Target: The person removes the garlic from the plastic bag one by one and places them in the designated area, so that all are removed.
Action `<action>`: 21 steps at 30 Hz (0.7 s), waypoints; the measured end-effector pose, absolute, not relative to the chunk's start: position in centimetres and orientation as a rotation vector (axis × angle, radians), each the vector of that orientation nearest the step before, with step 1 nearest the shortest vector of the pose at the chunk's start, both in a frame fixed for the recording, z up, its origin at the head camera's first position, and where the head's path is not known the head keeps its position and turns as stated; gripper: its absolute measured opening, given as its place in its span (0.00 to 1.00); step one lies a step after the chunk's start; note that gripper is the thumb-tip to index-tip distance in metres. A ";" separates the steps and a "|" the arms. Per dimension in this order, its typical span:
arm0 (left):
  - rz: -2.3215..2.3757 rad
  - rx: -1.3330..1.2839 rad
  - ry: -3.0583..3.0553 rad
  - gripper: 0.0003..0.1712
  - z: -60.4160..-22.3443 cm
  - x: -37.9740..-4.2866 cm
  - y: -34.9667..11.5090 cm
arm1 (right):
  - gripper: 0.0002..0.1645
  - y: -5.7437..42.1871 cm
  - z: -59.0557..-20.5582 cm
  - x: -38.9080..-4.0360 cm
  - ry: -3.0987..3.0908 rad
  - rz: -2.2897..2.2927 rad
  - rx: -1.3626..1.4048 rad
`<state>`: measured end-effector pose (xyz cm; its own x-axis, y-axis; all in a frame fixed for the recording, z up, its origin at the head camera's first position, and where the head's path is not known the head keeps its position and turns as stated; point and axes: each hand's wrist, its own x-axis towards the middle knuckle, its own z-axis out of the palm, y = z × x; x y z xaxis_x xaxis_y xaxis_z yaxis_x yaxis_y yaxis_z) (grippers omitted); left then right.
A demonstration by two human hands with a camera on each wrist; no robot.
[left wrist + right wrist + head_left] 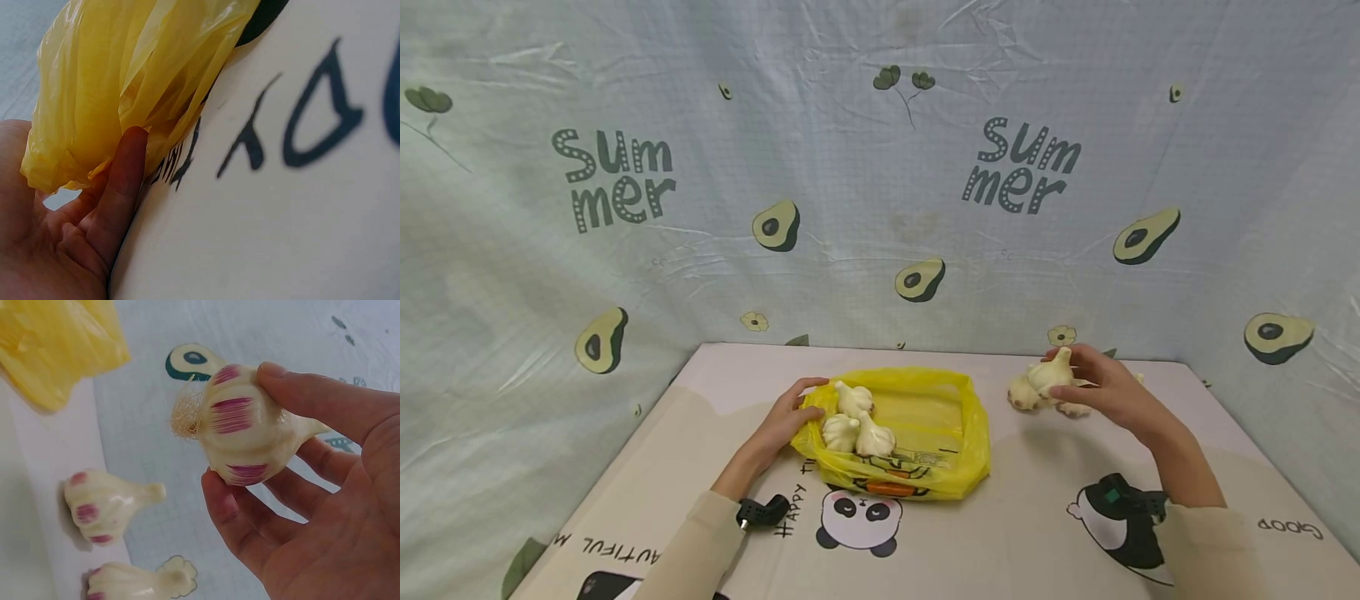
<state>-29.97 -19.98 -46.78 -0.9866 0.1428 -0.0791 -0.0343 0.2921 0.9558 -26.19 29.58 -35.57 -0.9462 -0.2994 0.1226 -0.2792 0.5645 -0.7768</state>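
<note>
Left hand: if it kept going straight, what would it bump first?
The left hand would first push the yellow plastic bag it's holding, then maybe a garlic bulb inside, though depth is hard to judge.

Between the yellow plastic bag and the raised garlic bulb in the right hand, a strip of bare bench leaves passage. The bag gapes upward, roomy on its right; three garlic bulbs block its left, where the left hand also bars the rim. Loose garlic bulbs obstruct the bench near the right hand; a printed sheet walls off the back.
</note>
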 end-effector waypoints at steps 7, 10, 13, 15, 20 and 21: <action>1.777 0.115 2.410 0.32 -46.7 -30.0 -20.0 | 0.35 30.8 -35.6 -26.2 2.781 -1.359 -0.465; 1.781 0.119 2.400 0.32 -46.7 -30.0 -20.0 | 0.35 31.2 -35.5 -26.2 2.802 -1.334 -0.450; 1.789 0.125 2.392 0.31 -46.7 -29.9 -20.0 | 0.35 31.7 -35.5 -26.1 2.828 -1.303 -0.437; 1.790 0.126 2.390 0.31 -46.7 -29.9 -20.0 | 0.35 32.0 -35.5 -26.1 2.852 -1.278 -0.422; 1.794 0.125 2.391 0.31 -46.6 -29.8 -19.9 | 0.35 33.2 -35.6 -26.0 2.885 -1.271 -0.406; 1.792 0.125 2.393 0.31 -46.7 -29.8 -19.9 | 0.35 33.4 -35.6 -26.0 2.887 -1.277 -0.404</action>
